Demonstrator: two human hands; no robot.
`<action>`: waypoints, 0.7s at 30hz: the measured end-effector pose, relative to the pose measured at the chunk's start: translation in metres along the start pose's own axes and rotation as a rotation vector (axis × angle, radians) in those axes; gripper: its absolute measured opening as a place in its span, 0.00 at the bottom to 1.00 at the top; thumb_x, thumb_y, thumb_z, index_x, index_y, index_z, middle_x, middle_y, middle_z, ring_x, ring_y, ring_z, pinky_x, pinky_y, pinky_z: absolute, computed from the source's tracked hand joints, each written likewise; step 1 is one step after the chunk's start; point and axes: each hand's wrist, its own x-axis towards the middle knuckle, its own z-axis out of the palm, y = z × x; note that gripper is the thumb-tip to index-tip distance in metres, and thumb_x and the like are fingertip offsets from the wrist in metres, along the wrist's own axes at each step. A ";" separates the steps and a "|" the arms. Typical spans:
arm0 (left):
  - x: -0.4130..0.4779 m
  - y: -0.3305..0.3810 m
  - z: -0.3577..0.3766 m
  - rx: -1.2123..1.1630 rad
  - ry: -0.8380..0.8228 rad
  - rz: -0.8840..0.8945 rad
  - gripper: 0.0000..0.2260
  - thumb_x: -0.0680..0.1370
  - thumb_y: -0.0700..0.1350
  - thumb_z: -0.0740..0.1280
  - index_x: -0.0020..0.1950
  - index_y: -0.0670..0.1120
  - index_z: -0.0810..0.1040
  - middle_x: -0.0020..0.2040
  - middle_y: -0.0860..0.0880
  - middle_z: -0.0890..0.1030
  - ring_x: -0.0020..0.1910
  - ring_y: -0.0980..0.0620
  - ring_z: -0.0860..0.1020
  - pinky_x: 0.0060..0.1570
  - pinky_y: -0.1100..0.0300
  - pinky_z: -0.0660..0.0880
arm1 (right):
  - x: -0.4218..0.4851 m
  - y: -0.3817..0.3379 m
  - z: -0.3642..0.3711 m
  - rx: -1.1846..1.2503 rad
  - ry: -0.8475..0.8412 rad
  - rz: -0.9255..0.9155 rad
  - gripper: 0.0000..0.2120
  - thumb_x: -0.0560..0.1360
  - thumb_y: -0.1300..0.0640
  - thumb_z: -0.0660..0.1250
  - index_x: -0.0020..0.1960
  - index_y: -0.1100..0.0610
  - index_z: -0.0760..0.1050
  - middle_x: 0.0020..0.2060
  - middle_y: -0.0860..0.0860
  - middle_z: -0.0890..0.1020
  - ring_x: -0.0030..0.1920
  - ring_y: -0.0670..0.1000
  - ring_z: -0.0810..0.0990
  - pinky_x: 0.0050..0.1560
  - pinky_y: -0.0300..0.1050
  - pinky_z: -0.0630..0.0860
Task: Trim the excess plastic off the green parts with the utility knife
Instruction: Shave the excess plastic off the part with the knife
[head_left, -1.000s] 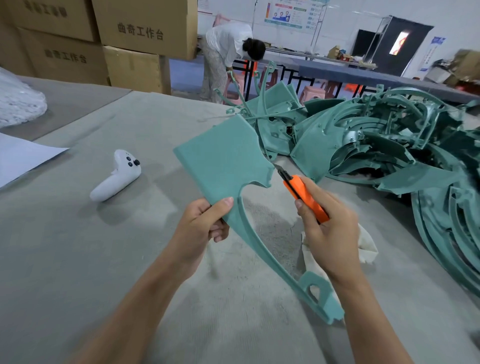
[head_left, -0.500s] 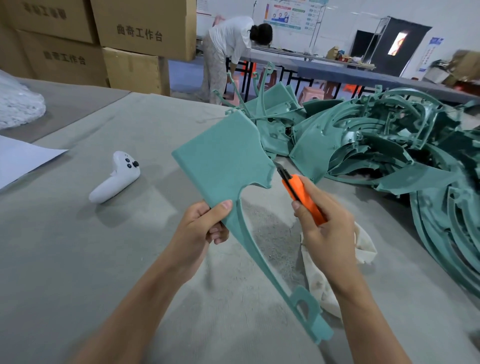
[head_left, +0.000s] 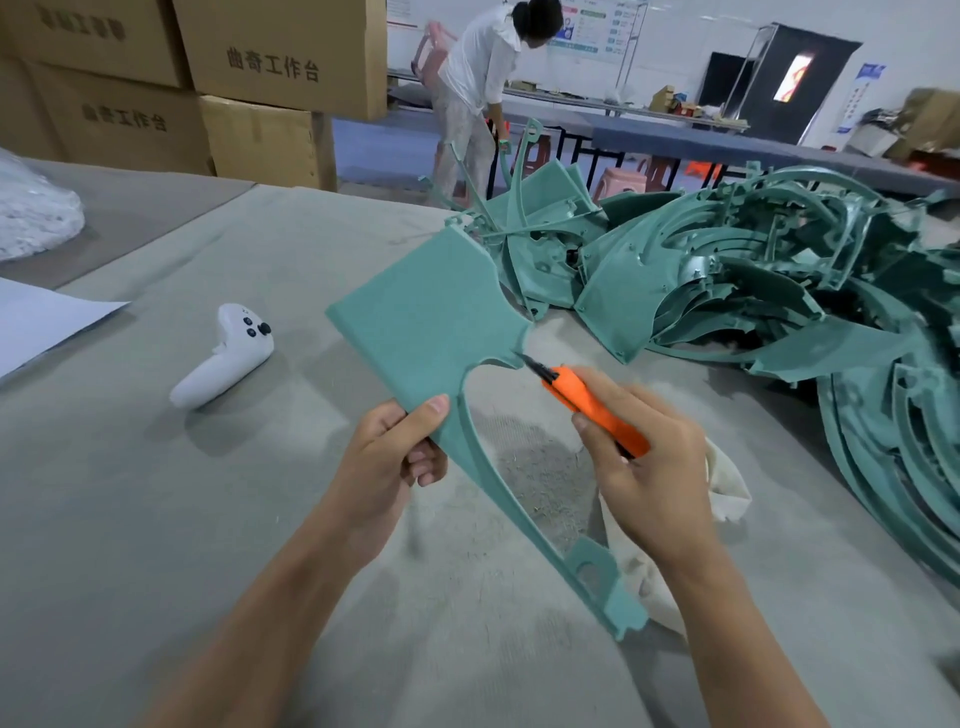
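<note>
- The left hand (head_left: 387, 457) pinched the green part (head_left: 431, 322) at its lower edge, thumb on the front and fingers curled behind, holding it above the tabletop (head_left: 156, 519).
- The right hand (head_left: 649, 467), right of the part, had its fingers wrapped around the utility knife (head_left: 597, 410).
- The blade tip touched the part's small right tab; a moment earlier it sat slightly higher in the notch.

Factory workshop, stacked cartons (head_left: 280, 52), heaped green parts (head_left: 753, 270), worktables (head_left: 727, 143)
</note>
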 end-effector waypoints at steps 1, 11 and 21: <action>0.000 0.001 0.000 -0.003 0.007 0.002 0.17 0.74 0.48 0.64 0.24 0.51 0.71 0.24 0.56 0.60 0.22 0.58 0.60 0.24 0.68 0.63 | 0.000 -0.001 -0.001 0.070 -0.004 0.039 0.21 0.74 0.62 0.69 0.63 0.44 0.76 0.43 0.45 0.82 0.40 0.44 0.78 0.40 0.32 0.72; 0.003 0.008 0.000 0.028 0.101 0.081 0.22 0.75 0.49 0.67 0.21 0.50 0.70 0.24 0.57 0.60 0.23 0.58 0.59 0.25 0.66 0.59 | 0.003 -0.019 -0.004 0.486 -0.284 0.219 0.19 0.74 0.61 0.69 0.57 0.38 0.81 0.46 0.42 0.86 0.44 0.46 0.83 0.45 0.46 0.81; 0.009 -0.002 -0.007 0.200 0.410 0.252 0.19 0.81 0.49 0.63 0.30 0.50 0.74 0.23 0.58 0.59 0.22 0.58 0.57 0.23 0.66 0.56 | 0.001 -0.002 0.002 0.430 0.153 0.537 0.16 0.77 0.66 0.67 0.57 0.47 0.80 0.40 0.53 0.84 0.31 0.48 0.79 0.34 0.39 0.77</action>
